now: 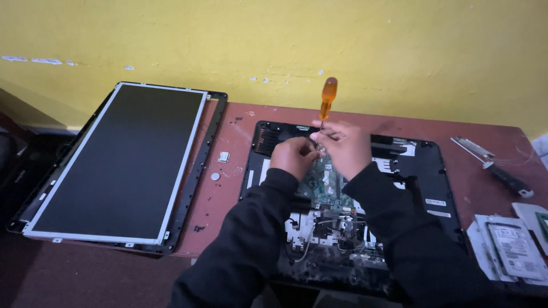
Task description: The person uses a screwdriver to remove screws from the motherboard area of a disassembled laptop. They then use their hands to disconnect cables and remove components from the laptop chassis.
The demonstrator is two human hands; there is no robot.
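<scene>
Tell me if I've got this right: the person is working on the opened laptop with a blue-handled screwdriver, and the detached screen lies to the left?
Not quite. The head view shows the screwdriver handle is orange, not blue. The opened laptop and detached screen are as you said.

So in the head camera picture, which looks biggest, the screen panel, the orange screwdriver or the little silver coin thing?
1. Screen panel
2. Orange screwdriver, held upright at the right hand
3. Silver round piece
</scene>
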